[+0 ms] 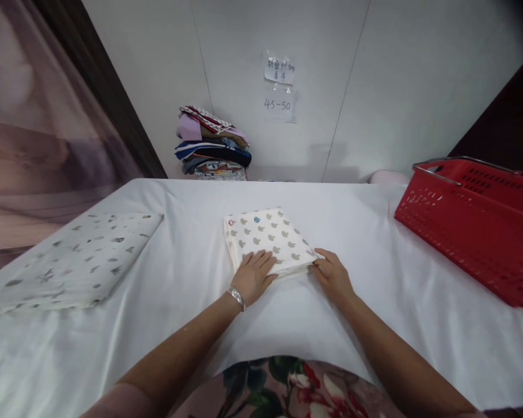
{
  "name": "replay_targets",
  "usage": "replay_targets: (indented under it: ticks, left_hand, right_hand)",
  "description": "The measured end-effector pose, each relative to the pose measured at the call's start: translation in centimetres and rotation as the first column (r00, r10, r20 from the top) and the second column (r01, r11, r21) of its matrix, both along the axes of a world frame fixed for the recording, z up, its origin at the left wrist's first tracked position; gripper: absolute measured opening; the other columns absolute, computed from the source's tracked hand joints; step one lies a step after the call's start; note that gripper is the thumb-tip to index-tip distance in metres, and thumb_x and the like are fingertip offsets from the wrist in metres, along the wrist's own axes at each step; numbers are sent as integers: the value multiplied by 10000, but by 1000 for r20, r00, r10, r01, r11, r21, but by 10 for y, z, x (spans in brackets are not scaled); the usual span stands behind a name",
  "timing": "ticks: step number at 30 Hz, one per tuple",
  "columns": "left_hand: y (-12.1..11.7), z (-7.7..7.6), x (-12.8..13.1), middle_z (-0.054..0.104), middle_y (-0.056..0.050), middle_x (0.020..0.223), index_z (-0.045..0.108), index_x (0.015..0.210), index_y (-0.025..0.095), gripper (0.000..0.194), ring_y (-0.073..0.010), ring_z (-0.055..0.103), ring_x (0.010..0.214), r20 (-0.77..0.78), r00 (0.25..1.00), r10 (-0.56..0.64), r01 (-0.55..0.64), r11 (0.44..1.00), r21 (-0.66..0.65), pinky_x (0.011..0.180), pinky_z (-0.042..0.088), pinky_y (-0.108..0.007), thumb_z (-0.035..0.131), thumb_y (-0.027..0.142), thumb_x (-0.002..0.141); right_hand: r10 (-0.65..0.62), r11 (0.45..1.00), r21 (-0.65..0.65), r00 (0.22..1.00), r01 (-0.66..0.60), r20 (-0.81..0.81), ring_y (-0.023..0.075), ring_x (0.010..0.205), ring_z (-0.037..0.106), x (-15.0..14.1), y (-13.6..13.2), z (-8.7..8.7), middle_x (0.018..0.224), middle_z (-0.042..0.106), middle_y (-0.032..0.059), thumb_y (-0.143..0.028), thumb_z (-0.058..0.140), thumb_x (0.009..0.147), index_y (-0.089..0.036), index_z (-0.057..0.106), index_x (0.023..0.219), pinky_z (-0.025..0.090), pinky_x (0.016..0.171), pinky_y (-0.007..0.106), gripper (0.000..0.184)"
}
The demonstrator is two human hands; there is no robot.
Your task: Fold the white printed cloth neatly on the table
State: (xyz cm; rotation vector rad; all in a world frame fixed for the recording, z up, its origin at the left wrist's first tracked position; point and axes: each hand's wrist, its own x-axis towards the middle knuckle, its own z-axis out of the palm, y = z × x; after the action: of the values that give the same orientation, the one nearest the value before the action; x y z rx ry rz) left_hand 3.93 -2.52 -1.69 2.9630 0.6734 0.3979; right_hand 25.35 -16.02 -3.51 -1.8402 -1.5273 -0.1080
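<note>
A folded white cloth (pixel 268 232) with grey mushroom-like prints, one red and one blue print among them, lies on the white-covered table (pixel 187 244) in front of me. My left hand (pixel 253 277), a silver bracelet at its wrist, rests flat on the cloth's near left part with fingers stretched out. At the near right corner, my right hand (pixel 331 276) pinches the cloth's edge between thumb and fingers. The cloth's layers show along its left and near sides.
Another folded white cloth (pixel 74 261) with grey prints lies at the table's left. A red plastic basket (pixel 475 226) with metal handles stands at the right. Behind the far edge rises a pile of folded fabrics (pixel 213 145), near paper signs (pixel 280 104) on the wall.
</note>
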Motion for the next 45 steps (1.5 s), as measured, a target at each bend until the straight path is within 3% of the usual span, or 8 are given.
replay_targets:
  ticks: [5, 8, 14, 26, 33, 36, 41, 45]
  left_hand:
    - [-1, 0, -11, 430, -75, 1328, 434, 1262, 195, 451, -238, 329, 1253, 46, 999, -26, 24, 999, 39, 1051, 202, -457, 377, 414, 872]
    - [-1, 1, -18, 437, -83, 1322, 447, 1251, 185, 432, -240, 339, 1248, 55, 998, -19, 15, 998, 62, 1057, 185, -468, 370, 392, 880]
    - [0, -10, -33, 405, -83, 1345, 419, 1270, 166, 415, -224, 316, 1266, 71, 996, -45, 36, 991, 128, 1061, 194, -458, 367, 331, 893]
    - [-13, -4, -59, 372, -84, 1368, 323, 1320, 195, 516, -238, 247, 1297, 66, 998, -9, 11, 1000, -18, 1051, 178, -496, 430, 396, 857]
    - [-4, 1, -68, 462, -68, 1295, 538, 1108, 213, 301, -202, 354, 1240, 340, 923, 179, -112, 972, -208, 1019, 308, -386, 436, 336, 852]
    - [14, 1, -59, 409, -92, 1332, 486, 1178, 195, 400, -215, 400, 1202, 387, 769, 509, -333, 835, -437, 973, 360, -355, 447, 394, 833]
    - [44, 6, -37, 496, -129, 1243, 390, 1250, 155, 615, -248, 522, 1061, 50, 596, 801, -445, 382, -810, 844, 419, -322, 505, 503, 756]
    - [50, 4, -26, 587, -92, 1116, 472, 1147, 171, 475, -221, 559, 986, 82, 601, 795, -404, 391, -827, 810, 415, -283, 576, 351, 719]
  right_hand:
    - [50, 993, 113, 996, -42, -68, 202, 1141, 440, -10, 2, 25, 1232, 486, 58, -248, 437, 843, -251, 539, 1076, 396, 940, 383, 254]
    - [143, 990, 18, 989, -143, 25, 219, 1250, 322, -12, 14, 38, 1349, 382, 67, -307, 407, 866, -238, 419, 1250, 309, 1009, 422, 390]
    - [338, 869, -432, 927, -241, 163, 237, 1325, 134, -4, 25, 13, 1432, 236, 87, -480, 362, 863, -169, 306, 1348, 232, 1038, 435, 579]
    - [357, 880, -417, 894, -225, 270, 242, 1329, 105, -22, 35, 23, 1446, 187, 51, -530, 330, 855, -213, 253, 1373, 135, 1064, 485, 612]
    - [312, 811, -521, 950, -266, 1, 230, 1321, 154, -10, 50, 14, 1435, 228, 2, -534, 288, 860, -263, 363, 1322, 161, 1068, 470, 540]
    - [122, 880, -447, 987, -157, -107, 221, 1323, 148, -3, 66, 20, 1449, 190, 17, -548, 295, 845, -217, 359, 1325, 232, 1057, 412, 586]
    - [-103, 866, -500, 983, 13, -152, 264, 1221, 372, 4, 101, 18, 1401, 301, 108, -549, 349, 806, -153, 245, 1374, 326, 995, 399, 700]
    - [-114, 832, -554, 986, 30, -118, 278, 1185, 409, 9, 112, 16, 1351, 375, 126, -523, 419, 768, -135, 231, 1377, 338, 972, 391, 746]
